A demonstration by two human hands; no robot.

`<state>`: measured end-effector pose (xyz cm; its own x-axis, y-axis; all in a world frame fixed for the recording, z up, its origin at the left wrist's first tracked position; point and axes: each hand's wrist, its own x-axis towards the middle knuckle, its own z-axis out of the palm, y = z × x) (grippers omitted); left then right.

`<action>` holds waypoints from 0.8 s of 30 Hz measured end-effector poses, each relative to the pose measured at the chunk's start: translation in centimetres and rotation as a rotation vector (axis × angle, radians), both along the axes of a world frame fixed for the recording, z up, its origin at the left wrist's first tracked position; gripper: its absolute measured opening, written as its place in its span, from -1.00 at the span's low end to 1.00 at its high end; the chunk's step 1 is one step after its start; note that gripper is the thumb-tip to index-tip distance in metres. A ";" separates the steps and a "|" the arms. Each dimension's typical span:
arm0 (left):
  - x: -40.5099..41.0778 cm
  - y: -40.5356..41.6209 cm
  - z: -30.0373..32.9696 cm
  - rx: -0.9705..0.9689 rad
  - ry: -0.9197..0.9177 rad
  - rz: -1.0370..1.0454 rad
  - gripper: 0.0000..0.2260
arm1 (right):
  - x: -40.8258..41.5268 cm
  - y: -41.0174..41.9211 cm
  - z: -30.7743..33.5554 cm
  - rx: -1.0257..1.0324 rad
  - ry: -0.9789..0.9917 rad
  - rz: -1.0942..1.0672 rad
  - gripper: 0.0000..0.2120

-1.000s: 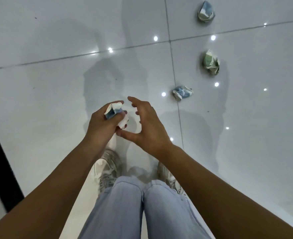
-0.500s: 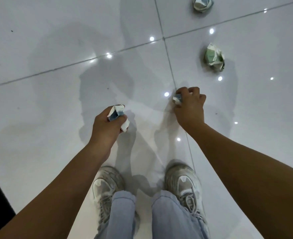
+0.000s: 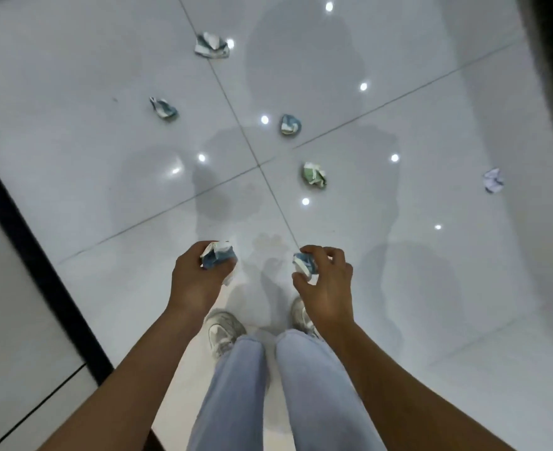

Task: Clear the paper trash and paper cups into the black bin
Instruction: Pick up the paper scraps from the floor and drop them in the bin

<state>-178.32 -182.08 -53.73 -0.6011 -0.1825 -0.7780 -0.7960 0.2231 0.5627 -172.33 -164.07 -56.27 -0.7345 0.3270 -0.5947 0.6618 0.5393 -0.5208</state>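
glossy tiled floor [image 3: 106, 76], sneakers [image 3: 223, 332], jeans [image 3: 236, 395]

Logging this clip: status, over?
Left hand grips blue-white wad. Right hand pinches second wad. Five wads on floor. Bin not in view.

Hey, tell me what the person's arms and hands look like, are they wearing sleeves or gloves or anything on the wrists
Both forearms are bare up to the frame edge: no sleeves show. The left hand and right hand are bare too, with no gloves, and no rings, watch or wristband visible.
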 end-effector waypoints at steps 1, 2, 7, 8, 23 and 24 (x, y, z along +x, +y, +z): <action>-0.8 0.6 2.9 -0.011 0.017 -0.034 -0.84 | -0.3 0.4 3.1 0.002 0.026 -0.023 -0.64; -1.6 1.4 5.6 -0.013 0.032 -0.063 -0.86 | -0.8 0.9 6.2 0.007 0.058 -0.046 -0.65; -5.2 5.1 18.0 0.044 0.112 -0.189 -0.89 | -2.8 3.8 20.0 0.038 0.207 -0.167 -0.65; -5.6 5.8 20.1 0.061 0.128 -0.224 -0.88 | -2.8 4.4 22.3 0.052 0.232 -0.188 -0.65; 1.9 11.5 40.3 0.302 0.129 -0.829 -0.86 | 14.5 2.8 44.0 0.280 0.318 -0.660 -0.63; 3.2 12.0 41.1 0.313 0.127 -0.871 -0.89 | 16.4 2.6 44.9 0.296 0.321 -0.710 -0.63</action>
<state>-175.12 -170.10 -12.62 -0.5117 0.5793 -0.6345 -0.3473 0.5361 0.7694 -155.95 -161.43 -11.35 -0.4136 0.8863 -0.2084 0.7395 0.1935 -0.6448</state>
